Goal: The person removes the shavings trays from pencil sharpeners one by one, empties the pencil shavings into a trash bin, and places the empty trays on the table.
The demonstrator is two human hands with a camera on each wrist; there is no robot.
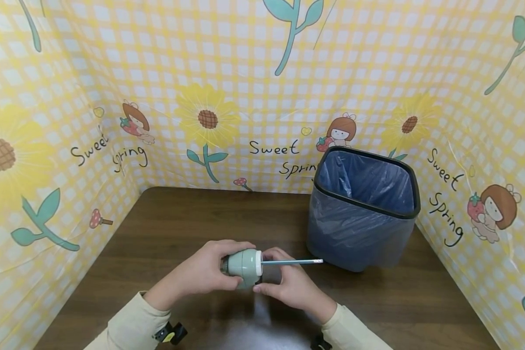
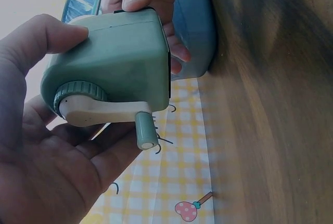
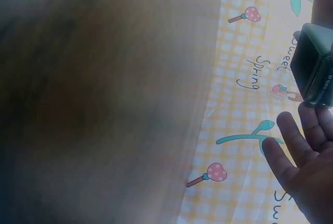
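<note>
A pale green crank pencil sharpener (image 1: 241, 265) is held on its side by my left hand (image 1: 201, 270), thumb on one face and fingers round the other. Its cream crank arm (image 2: 106, 108) and green knob show on the palm side. From the white front a blue pencil (image 1: 292, 262) sticks out to the right. My right hand (image 1: 297, 286) holds the sharpener near its dark base (image 2: 169, 57), thumb at the edge. Its other fingers (image 3: 291, 169) reach out loosely beneath in the right wrist view, where only part of the sharpener (image 3: 315, 60) shows.
A blue-grey waste bin (image 1: 354, 243) lined with a clear plastic bag stands at the back right, close beyond the pencil's end. The brown wooden table (image 1: 179, 214) meets yellow checked cloth walls (image 1: 253, 107) at the back and both sides.
</note>
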